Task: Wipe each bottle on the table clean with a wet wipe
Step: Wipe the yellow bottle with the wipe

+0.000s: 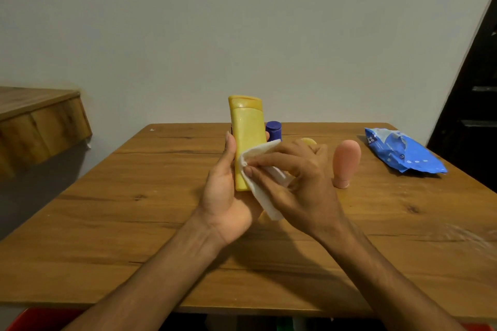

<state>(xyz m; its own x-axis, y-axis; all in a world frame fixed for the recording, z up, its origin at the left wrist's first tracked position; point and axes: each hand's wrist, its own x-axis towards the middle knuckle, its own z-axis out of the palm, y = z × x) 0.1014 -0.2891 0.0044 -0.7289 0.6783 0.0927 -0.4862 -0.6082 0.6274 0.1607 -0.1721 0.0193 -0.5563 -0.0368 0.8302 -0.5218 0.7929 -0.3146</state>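
The fingers (229,153) of the left hand (228,196) curl around the yellow bottle (248,137), holding it upright above the worktop (134,196); the right hand (304,183) presses a white wet wipe (263,197) on its lower side (fingers pinching the wipe), and a pink bottle (346,161) stands near

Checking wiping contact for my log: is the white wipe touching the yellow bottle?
Touching. The head view shows the right hand holding the white wipe against the front of the yellow bottle, which the left hand grips.
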